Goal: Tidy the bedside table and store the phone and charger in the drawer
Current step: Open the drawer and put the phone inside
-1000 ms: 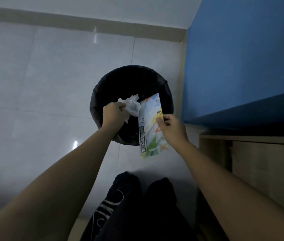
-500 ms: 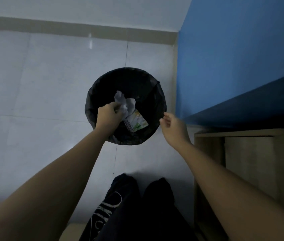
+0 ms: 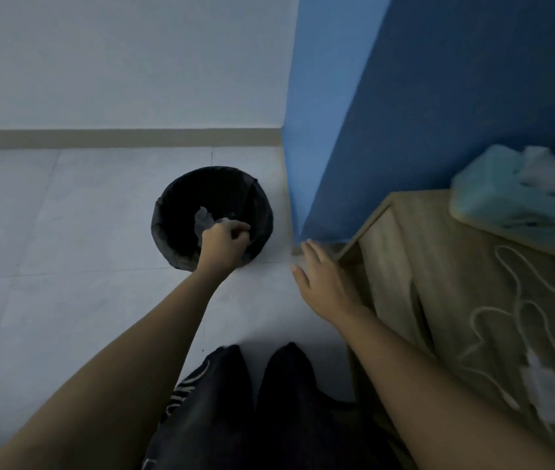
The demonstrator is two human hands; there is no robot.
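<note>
My left hand (image 3: 223, 244) hovers over the black bin (image 3: 261, 201) on the floor, fingers curled around a crumpled white paper (image 3: 203, 218) that sticks out to the hand's left. Spread and holding nothing, my right hand (image 3: 323, 283) hangs beside the left edge of the wooden bedside table (image 3: 401, 266). A white charger cable (image 3: 520, 301) lies in loops on the tabletop, its plug (image 3: 540, 385) near the front. No phone is in sight.
A teal tissue box (image 3: 506, 205) sits at the back of the tabletop against the blue wall (image 3: 439, 96). The bin stands on pale floor tiles close to the wall corner. My dark trouser legs (image 3: 252, 401) fill the bottom centre.
My right hand let the colourful packet fall into the bin and drew back toward the table, fingers spread. The view swung right and up, bringing the tabletop, cable and tissue box into sight.
</note>
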